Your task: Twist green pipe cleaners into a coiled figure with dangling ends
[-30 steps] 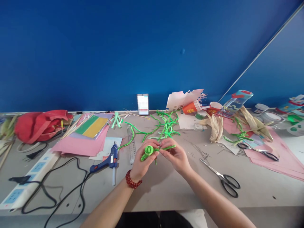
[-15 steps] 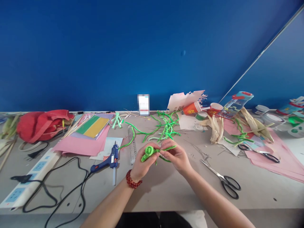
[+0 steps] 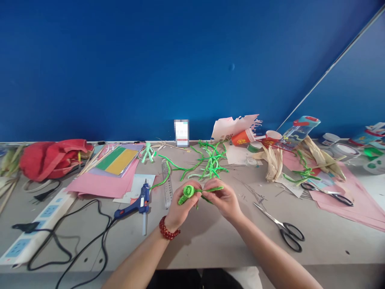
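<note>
Green pipe cleaner [image 3: 189, 191]: I see it just above the table [image 3: 210, 245], near the middle of my view. Both hands hold it.
Done so far: One end is rolled into a tight, round coil [image 3: 189, 191].
Not rolled yet: A straight end [image 3: 215, 188] pokes out of the coil toward 3 o'clock. A thin bit hangs down under it.
Left hand [image 3: 180, 204]: It is curled shut around the coil and has a firm hold. A red bead bracelet [image 3: 167, 228] sits on the wrist.
Right hand [image 3: 224, 202]: Its thumb and fingers [image 3: 207, 192] are pinched almost shut on the straight end.
Close by: A steel ruler [image 3: 167, 184] lies at 11 o'clock, a blue hot glue gun [image 3: 136, 204] at 9 o'clock, and black-handled scissors [image 3: 288, 237] at 4 o'clock.
Farther off: A messy pile of green pipe cleaners [image 3: 212, 160] lies at 12 o'clock. A small green pipe cleaner figure [image 3: 147, 152] lies at 11 o'clock.
</note>
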{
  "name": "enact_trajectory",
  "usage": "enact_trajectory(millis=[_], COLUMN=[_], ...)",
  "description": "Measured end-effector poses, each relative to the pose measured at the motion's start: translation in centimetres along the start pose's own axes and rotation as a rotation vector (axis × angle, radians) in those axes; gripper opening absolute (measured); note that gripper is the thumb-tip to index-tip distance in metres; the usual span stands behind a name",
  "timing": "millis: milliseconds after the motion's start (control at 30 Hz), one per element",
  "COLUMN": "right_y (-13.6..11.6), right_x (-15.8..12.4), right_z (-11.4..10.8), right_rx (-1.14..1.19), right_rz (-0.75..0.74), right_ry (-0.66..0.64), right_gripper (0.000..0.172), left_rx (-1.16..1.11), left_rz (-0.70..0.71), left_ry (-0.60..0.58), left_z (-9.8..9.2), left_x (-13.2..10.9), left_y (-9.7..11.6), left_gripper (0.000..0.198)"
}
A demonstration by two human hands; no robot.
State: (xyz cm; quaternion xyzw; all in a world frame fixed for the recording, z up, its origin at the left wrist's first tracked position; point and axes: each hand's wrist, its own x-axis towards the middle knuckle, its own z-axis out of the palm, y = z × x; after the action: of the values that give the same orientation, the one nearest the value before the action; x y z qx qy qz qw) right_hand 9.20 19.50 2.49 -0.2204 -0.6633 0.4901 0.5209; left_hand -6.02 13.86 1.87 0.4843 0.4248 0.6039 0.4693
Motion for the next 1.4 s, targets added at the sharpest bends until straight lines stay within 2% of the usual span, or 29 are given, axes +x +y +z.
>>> enact_trajectory(millis=[233,500,667,833,1000,1233,1400], right_y=[-0.01,0.1,0.24,0.1,0.34,0.53,0.56], right_x=[0.01,-0.2,-0.38,-0.39,-0.68,-0.97,-0.92], right_z=[0.05,-0.08,-0.29,-0.16,0.13,0.5,0.52], right_rx=[-0.03,-0.018,-0.029,-0.035,0.032,0.119,0.181], right_rz=[-0.068,0.017,0.023,0.038,0.108,0.172,0.223], right_ry=[-0.006,0.005,-0.005,0.02,0.033,0.046,0.072], right_gripper=[0.007,0.012,0.012,0.019,0.02,0.021,0.025], left_rx=[-0.088,-0.148,-0.115,-0.077,-0.095,-0.068,-0.113], left_rz=[-0.055,-0.051,-0.034,-0.031,-0.073,-0.054,-0.068], left_ry=[0.0,-0.021,-0.014,0.006,-0.005,0.064,0.062], left_z=[0.17,0.23,0.15,0.24,0.46,0.71,0.46], left_x=[-0.13,0.06,0.13,0.07,-0.22,-0.24,-0.12], left_y=[-0.13,-0.2,-0.28,-0.19,-0.4,-0.23,-0.44], left_gripper=[0.02,0.02,0.019,0.021,0.02,0.017,0.017])
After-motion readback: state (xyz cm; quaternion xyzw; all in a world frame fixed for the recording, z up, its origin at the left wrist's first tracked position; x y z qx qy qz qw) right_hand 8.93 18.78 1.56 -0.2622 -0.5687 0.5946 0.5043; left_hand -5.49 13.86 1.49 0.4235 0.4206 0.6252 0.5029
